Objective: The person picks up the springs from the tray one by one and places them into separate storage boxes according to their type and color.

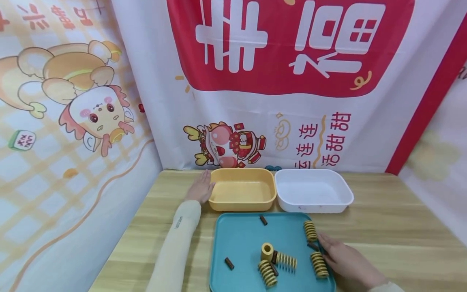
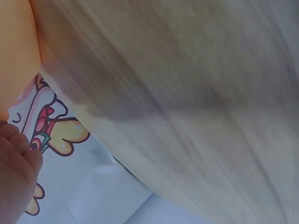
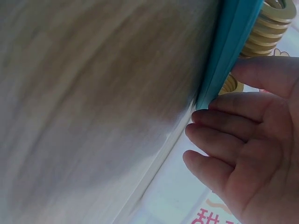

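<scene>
My left hand [image 1: 200,188] rests against the left wall of a yellow plastic bin [image 1: 242,206], fingers fairly straight. At the right edge of a teal tray [image 1: 237,237], my right hand [image 1: 346,259] has its fingertips right at the rim, fingers relaxed and holding nothing. Two thick gold springs, an upper one [image 1: 310,231] and a lower one [image 1: 319,265], lie just inside that edge, with a small dark spring [image 1: 313,245] between them. Mid-tray, a short gold tube [image 1: 267,252] stands upright beside more gold springs [image 1: 267,273] and small dark ones.
A white bin [image 1: 313,209] stands right of the yellow one, behind the tray. Single dark springs lie at the tray's left [image 1: 229,263] and far side [image 1: 263,220]. Printed cloth [image 1: 233,105] hangs behind the wooden table [image 1: 383,219] and along both sides.
</scene>
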Demonstrator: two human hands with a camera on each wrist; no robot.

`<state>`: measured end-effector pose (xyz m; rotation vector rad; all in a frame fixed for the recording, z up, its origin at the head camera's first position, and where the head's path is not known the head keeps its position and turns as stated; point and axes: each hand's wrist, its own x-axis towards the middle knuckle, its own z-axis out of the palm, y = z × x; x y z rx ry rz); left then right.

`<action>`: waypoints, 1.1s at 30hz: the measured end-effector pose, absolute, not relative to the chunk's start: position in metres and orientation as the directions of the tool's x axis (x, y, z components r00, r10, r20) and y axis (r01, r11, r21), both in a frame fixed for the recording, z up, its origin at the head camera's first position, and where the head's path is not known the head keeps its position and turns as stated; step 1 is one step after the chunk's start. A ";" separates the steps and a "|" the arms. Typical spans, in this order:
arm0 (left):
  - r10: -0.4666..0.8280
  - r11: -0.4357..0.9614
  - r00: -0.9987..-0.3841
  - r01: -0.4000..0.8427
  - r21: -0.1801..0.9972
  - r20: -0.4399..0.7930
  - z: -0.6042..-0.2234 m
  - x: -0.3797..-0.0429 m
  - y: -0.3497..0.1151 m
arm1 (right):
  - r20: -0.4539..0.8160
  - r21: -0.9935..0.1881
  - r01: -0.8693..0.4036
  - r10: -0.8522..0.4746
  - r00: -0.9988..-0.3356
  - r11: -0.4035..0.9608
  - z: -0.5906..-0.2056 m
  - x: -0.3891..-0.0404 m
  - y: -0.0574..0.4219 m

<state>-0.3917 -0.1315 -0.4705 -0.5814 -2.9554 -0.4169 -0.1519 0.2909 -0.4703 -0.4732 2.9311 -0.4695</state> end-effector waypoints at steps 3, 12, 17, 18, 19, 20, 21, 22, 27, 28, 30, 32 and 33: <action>0.359 0.892 -0.921 0.386 0.235 0.151 -0.470 -0.392 -0.129 | -0.079 -0.315 -0.293 -0.333 -0.940 0.903 -0.469 -0.152 0.293; 0.322 0.914 -0.937 0.346 0.212 0.136 -0.466 -0.389 -0.125 | 0.072 -0.290 -0.337 -0.330 -0.941 0.896 -0.439 -0.158 0.289; 0.324 0.917 -0.938 0.344 0.202 0.127 -0.463 -0.389 -0.125 | 0.158 -0.217 -0.450 -0.424 -0.892 0.866 -0.420 -0.175 0.267; 0.324 0.917 -0.938 0.344 0.200 0.125 -0.463 -0.389 -0.125 | 0.167 -0.196 -0.476 -0.450 -0.877 0.857 -0.418 -0.180 0.260; 0.322 0.919 -0.939 0.341 0.200 0.121 -0.462 -0.389 -0.125 | 0.163 -0.177 -0.494 -0.470 -0.868 0.851 -0.415 -0.186 0.253; 0.322 0.920 -0.939 0.340 0.195 0.118 -0.462 -0.390 -0.125 | 0.149 -0.168 -0.506 -0.485 -0.862 0.846 -0.412 -0.191 0.244; 0.320 0.921 -0.941 0.337 0.194 0.114 -0.461 -0.390 -0.125 | 0.141 -0.167 -0.521 -0.503 -0.853 0.837 -0.411 -0.197 0.235; 0.319 0.922 -0.941 0.336 0.193 0.111 -0.461 -0.390 -0.125 | 0.122 -0.168 -0.528 -0.514 -0.849 0.832 -0.409 -0.203 0.227; 0.313 0.926 -0.945 0.326 0.188 0.098 -0.461 -0.391 -0.123 | 0.083 -0.261 -0.537 -0.536 -0.840 0.802 -0.412 -0.233 0.192; 0.310 0.928 -0.946 0.322 0.186 0.093 -0.461 -0.391 -0.123 | 0.086 -0.274 -0.534 -0.533 -0.842 0.800 -0.414 -0.239 0.187; 0.301 0.934 -0.950 0.310 0.178 0.079 -0.461 -0.391 -0.123 | 0.094 -0.282 -0.529 -0.525 -0.846 0.801 -0.421 -0.249 0.178; 0.292 0.938 -0.953 0.301 0.171 0.075 -0.461 -0.391 -0.123 | 0.092 -0.268 -0.515 -0.511 -0.855 0.814 -0.428 -0.258 0.172; 0.288 0.940 -0.955 0.296 0.170 0.073 -0.460 -0.391 -0.122 | 0.078 -0.264 -0.498 -0.497 -0.865 0.826 -0.430 -0.261 0.170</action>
